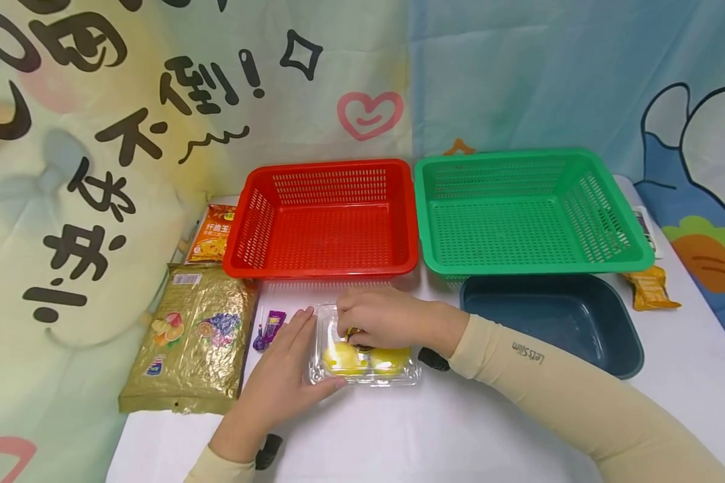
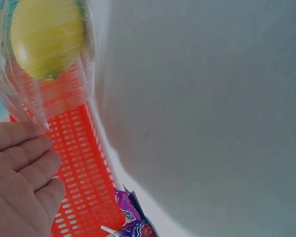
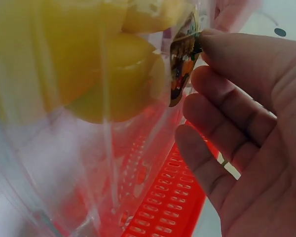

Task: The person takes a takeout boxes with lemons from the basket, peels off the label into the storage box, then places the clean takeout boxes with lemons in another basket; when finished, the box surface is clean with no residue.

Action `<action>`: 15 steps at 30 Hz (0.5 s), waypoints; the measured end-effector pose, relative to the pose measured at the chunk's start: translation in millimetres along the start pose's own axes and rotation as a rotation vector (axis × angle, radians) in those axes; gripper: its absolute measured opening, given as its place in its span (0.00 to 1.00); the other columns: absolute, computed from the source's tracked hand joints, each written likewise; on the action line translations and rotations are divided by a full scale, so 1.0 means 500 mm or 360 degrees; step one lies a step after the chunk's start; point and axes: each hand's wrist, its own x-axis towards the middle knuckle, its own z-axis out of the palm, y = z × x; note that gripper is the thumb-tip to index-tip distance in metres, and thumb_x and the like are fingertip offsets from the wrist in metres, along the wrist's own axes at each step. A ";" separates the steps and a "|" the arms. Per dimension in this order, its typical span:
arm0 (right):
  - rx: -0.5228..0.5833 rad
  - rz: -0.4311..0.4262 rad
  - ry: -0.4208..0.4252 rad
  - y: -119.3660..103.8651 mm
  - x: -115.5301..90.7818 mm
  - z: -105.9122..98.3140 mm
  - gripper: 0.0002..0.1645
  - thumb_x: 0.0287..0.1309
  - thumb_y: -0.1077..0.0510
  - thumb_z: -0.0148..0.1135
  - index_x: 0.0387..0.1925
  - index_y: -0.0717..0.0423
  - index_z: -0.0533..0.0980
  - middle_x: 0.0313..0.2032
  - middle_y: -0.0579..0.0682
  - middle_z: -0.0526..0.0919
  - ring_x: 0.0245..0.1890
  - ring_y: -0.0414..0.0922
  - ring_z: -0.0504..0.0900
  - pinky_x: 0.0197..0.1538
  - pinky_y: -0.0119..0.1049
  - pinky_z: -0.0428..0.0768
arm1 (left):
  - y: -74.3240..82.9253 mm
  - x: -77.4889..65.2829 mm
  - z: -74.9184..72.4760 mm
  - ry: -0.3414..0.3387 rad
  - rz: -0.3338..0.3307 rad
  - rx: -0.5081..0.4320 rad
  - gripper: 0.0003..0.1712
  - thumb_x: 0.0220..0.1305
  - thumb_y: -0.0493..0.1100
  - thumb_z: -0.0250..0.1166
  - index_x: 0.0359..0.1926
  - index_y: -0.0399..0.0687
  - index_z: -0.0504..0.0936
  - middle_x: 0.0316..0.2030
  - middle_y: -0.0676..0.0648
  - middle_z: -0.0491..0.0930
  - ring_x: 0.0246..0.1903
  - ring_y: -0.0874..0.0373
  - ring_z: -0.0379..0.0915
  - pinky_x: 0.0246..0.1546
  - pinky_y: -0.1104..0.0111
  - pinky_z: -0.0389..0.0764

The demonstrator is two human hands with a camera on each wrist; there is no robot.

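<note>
A clear plastic fruit box [image 1: 332, 315] with several lemons [image 1: 341, 359] lies on the white table in front of me. My left hand [image 1: 280, 376] is against the box's left side, its fingers extended and the thumb along the near edge. Over the top of the box, my right hand [image 1: 377, 315] has its fingers bent, with thumb and index at a dark printed sticker [image 3: 181, 64] on the lid. In the right wrist view the thumb tip pinches the sticker's edge; the index fingertip is mostly hidden. The left wrist view shows one lemon [image 2: 47, 39] through the plastic.
Behind stand a red basket [image 1: 332, 274] and a green basket [image 1: 538, 268]. A dark blue basin [image 1: 631, 335] is at right, near an orange packet [image 1: 651, 288]. At left lie a gold bag [image 1: 187, 349], an orange snack bag [image 1: 211, 235] and purple wrapped candy [image 1: 274, 325].
</note>
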 end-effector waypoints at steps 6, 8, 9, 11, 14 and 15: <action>0.0007 -0.0005 0.0005 0.002 0.002 0.002 0.03 0.66 0.55 0.71 0.40 0.43 0.87 0.39 0.39 0.81 0.44 0.39 0.77 0.51 0.32 0.82 | -0.001 0.000 0.000 0.0006 0.0004 -0.0011 0.68 0.53 0.77 0.72 0.80 0.38 0.60 0.80 0.40 0.60 0.81 0.44 0.54 0.80 0.51 0.61; 0.0010 -0.0009 0.0009 0.002 0.002 0.002 0.02 0.66 0.55 0.71 0.38 0.44 0.86 0.39 0.39 0.80 0.43 0.39 0.77 0.50 0.32 0.81 | -0.002 0.000 0.000 0.0007 0.0006 -0.0010 0.68 0.53 0.77 0.72 0.80 0.38 0.60 0.80 0.40 0.60 0.81 0.44 0.54 0.80 0.51 0.62; 0.0007 -0.0013 0.0011 0.002 0.002 0.002 0.01 0.67 0.55 0.71 0.37 0.44 0.86 0.38 0.39 0.80 0.42 0.39 0.76 0.49 0.32 0.81 | -0.002 0.000 0.001 0.0005 0.0004 -0.0012 0.68 0.53 0.77 0.72 0.80 0.38 0.60 0.80 0.40 0.60 0.81 0.44 0.54 0.80 0.51 0.62; 0.0001 -0.0015 0.0016 0.002 0.003 0.002 0.03 0.67 0.55 0.70 0.36 0.43 0.84 0.37 0.39 0.79 0.41 0.39 0.76 0.48 0.32 0.81 | -0.002 0.000 0.001 0.0002 0.0001 -0.0016 0.68 0.54 0.77 0.71 0.80 0.38 0.59 0.81 0.40 0.59 0.81 0.44 0.54 0.80 0.51 0.62; -0.0021 -0.0020 0.0017 0.004 0.005 0.003 0.05 0.68 0.55 0.70 0.34 0.42 0.82 0.36 0.38 0.78 0.40 0.38 0.75 0.47 0.30 0.80 | -0.003 -0.001 0.002 -0.0004 -0.0009 -0.0024 0.68 0.54 0.77 0.71 0.80 0.38 0.59 0.81 0.41 0.59 0.81 0.44 0.53 0.80 0.51 0.61; -0.0026 -0.0023 0.0012 0.004 0.005 0.003 0.05 0.68 0.55 0.69 0.34 0.42 0.82 0.36 0.38 0.78 0.40 0.38 0.74 0.47 0.30 0.80 | -0.003 -0.001 0.002 -0.0007 -0.0014 -0.0025 0.68 0.54 0.77 0.71 0.80 0.39 0.59 0.81 0.41 0.58 0.82 0.45 0.53 0.81 0.52 0.61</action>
